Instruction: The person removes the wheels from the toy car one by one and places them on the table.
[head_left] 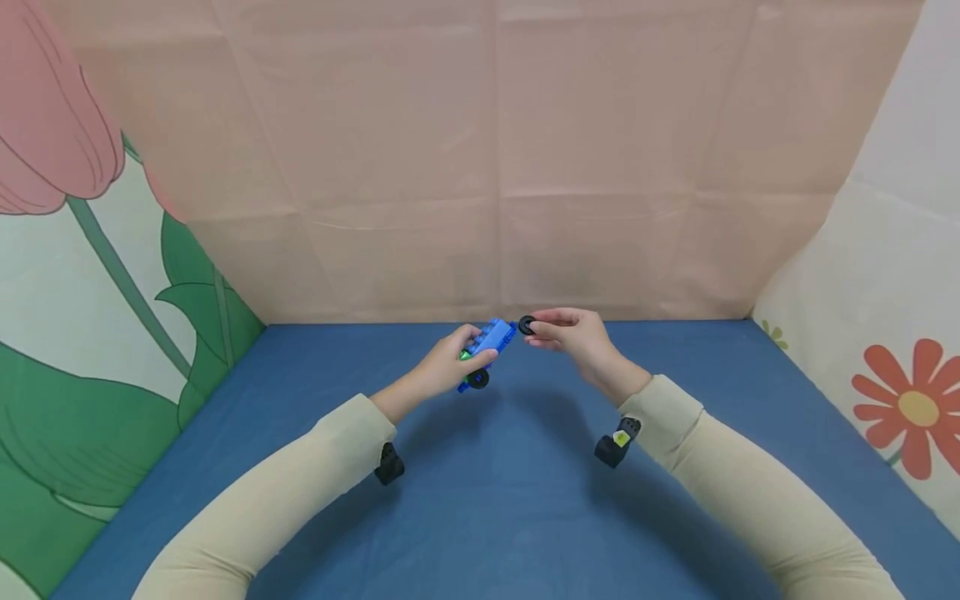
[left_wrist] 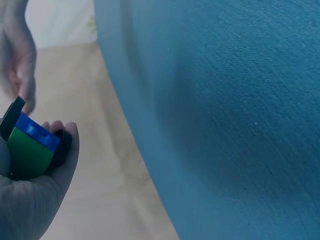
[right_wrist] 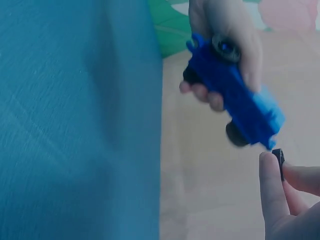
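Observation:
My left hand (head_left: 441,363) grips a blue toy car (head_left: 493,335) built of bricks, tilted and held above the table. A green block (left_wrist: 31,152) on the car shows in the left wrist view. Three black wheels are visible on its underside in the right wrist view, one of them a rear wheel (right_wrist: 226,48) close to the left thumb. My right hand (head_left: 588,343) pinches a loose black wheel (head_left: 527,325) between thumb and fingers. This wheel is just off the car's far end; whether they touch I cannot tell.
Beneath both hands spreads a blue table surface (head_left: 480,500). A beige cloth backdrop (head_left: 480,167) hangs behind it. Flower-printed panels stand at the left (head_left: 112,433) and right (head_left: 885,275). Small black devices are strapped at both wrists.

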